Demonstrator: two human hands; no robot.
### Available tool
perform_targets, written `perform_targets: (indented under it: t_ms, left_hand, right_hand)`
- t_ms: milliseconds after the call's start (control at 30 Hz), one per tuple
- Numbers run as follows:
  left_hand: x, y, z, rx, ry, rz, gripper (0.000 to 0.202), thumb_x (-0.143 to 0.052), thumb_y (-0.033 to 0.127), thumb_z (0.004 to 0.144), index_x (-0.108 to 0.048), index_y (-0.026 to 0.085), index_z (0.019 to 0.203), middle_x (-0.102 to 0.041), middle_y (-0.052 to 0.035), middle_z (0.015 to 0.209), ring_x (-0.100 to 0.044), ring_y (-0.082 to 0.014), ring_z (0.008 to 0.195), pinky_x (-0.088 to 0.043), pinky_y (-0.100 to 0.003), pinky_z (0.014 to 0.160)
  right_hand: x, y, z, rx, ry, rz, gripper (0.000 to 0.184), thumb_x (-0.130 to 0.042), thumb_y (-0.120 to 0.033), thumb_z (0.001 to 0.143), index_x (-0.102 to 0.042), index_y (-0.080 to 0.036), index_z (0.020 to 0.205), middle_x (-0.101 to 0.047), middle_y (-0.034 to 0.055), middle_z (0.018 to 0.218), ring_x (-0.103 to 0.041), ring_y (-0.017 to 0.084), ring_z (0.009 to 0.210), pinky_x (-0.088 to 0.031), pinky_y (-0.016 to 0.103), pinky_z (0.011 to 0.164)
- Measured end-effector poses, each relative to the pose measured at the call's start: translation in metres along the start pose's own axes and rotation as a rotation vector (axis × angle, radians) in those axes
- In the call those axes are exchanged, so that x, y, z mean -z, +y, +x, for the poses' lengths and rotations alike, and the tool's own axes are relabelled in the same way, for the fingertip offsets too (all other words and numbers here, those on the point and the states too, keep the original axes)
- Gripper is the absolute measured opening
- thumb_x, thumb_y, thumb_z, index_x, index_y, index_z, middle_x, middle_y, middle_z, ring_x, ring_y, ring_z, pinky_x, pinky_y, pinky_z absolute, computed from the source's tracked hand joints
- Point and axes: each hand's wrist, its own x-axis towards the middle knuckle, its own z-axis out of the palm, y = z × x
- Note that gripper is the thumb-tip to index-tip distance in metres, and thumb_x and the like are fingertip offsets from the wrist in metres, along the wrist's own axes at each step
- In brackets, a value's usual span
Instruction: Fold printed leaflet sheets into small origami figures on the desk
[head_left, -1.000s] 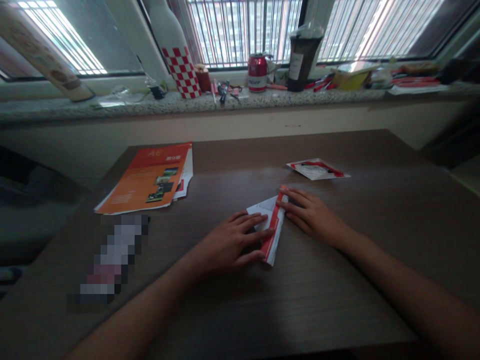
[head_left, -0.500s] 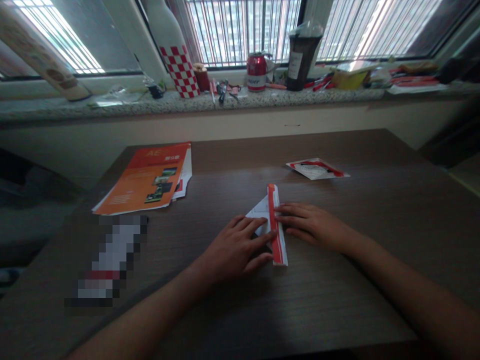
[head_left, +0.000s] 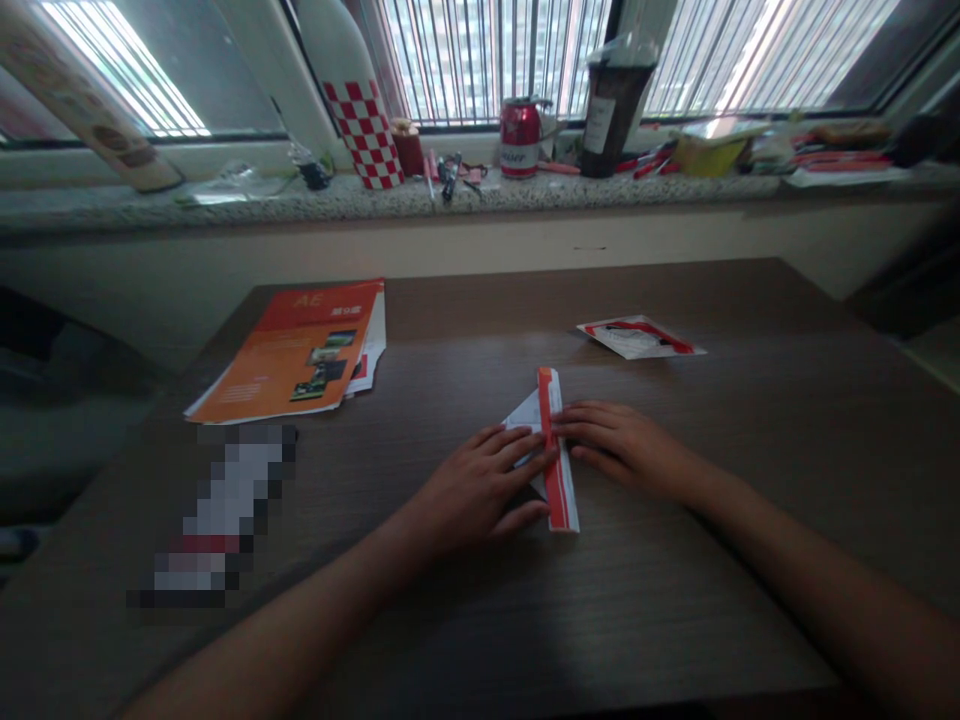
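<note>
A folded sheet of paper (head_left: 559,492) lies on the brown table, with a white triangular part on its left and a long red and white strip along its right. Flat over the triangular part rests my left hand (head_left: 487,480), its fingers outstretched and the index fingertip on the strip. From the other side, the fingertips of my right hand (head_left: 619,440) touch the strip's right edge; its fingers are extended. Part of the paper is hidden under my left hand. Farther back lies another folded paper piece (head_left: 641,338), white with red bands.
An orange booklet (head_left: 277,350) lies at the table's back left, a pixelated object (head_left: 225,520) in front of it. On the windowsill (head_left: 480,198) stand a checkered bottle (head_left: 364,130), a red can (head_left: 520,140) and a dark lidded cup (head_left: 611,110), among small clutter.
My left hand has slid slightly along the paper, its fingers covering more of the triangular part. The right fingers have shifted a little onto the strip's edge. The view has tilted slightly.
</note>
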Motion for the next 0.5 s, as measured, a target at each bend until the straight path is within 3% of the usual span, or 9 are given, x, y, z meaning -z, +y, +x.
perform_targets:
  t_ms: [133,333,500]
  left_hand:
    - [-0.001,0.0,0.002,-0.003,-0.006,0.012,0.058,-0.048,0.055,0.11,-0.045,0.026,0.16,-0.052,-0.0106,0.159,-0.044,-0.0316,0.15,-0.034,-0.052,0.124]
    - [-0.001,0.001,0.003,-0.033,-0.017,-0.007,0.057,-0.051,0.053,0.109,-0.048,0.025,0.158,-0.054,-0.0117,0.157,-0.046,-0.0336,0.148,-0.034,-0.054,0.125]
    - [-0.003,0.0,0.002,-0.027,-0.007,-0.022,0.055,-0.053,0.053,0.108,-0.049,0.028,0.157,-0.044,-0.0134,0.165,-0.039,-0.0342,0.153,-0.037,-0.054,0.124]
  right_hand:
    - [-0.005,0.006,0.003,-0.05,0.035,-0.067,0.039,-0.054,-0.032,0.108,-0.061,-0.027,0.146,-0.061,0.0114,0.152,-0.056,0.028,0.142,-0.048,0.056,0.116]
    - [-0.012,0.013,0.008,-0.098,0.012,-0.146,0.057,-0.049,-0.036,0.11,-0.036,-0.031,0.165,-0.039,0.0103,0.171,-0.037,0.029,0.157,-0.036,0.061,0.125]
    - [-0.014,0.014,0.008,-0.103,-0.019,-0.169,0.056,-0.047,-0.037,0.111,-0.034,-0.031,0.166,-0.037,0.0096,0.172,-0.037,0.028,0.157,-0.032,0.059,0.128]
